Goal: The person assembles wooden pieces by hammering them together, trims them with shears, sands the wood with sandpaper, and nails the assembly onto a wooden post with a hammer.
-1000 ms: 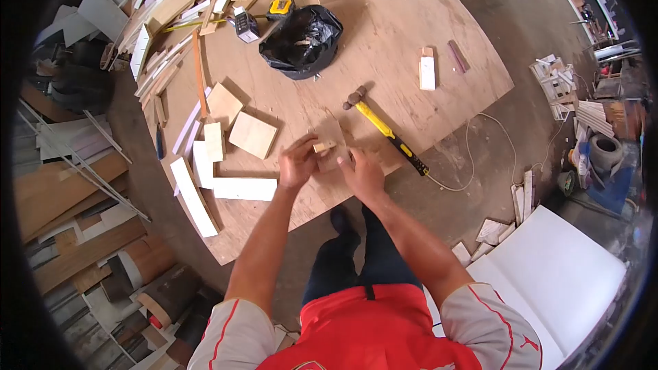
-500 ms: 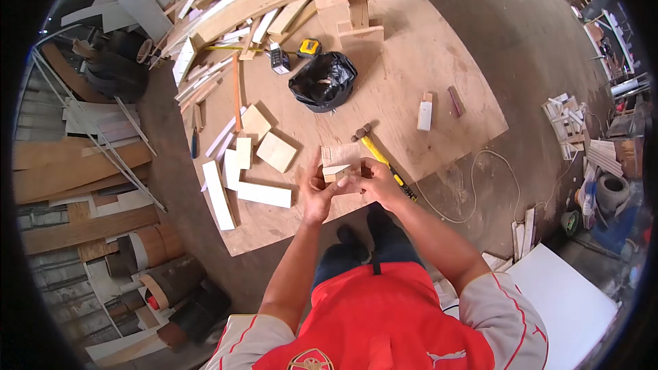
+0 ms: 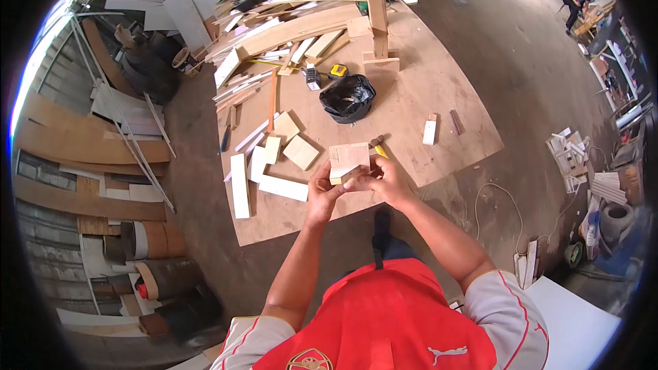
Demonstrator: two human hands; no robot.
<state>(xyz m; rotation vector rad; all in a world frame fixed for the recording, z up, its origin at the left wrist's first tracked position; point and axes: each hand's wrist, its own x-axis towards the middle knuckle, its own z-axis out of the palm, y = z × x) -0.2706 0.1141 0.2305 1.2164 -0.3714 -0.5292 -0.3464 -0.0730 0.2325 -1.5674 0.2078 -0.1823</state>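
The block [image 3: 349,157] is held above the surface [image 3: 452,157], at the near edge, between the left hand [image 3: 320,196] and right hand [image 3: 391,182], fingers [image 3: 378,162] closed around its sides. Inspection is apparently in hand; turning calls for even support, clear of the hammer [image 3: 382,151].

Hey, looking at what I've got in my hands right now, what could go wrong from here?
The wooden piece is held up between your left hand and right hand near the edge of the table, so a slip might send it to the floor. The hammer lies partly hidden behind your right hand, so you might bump it.
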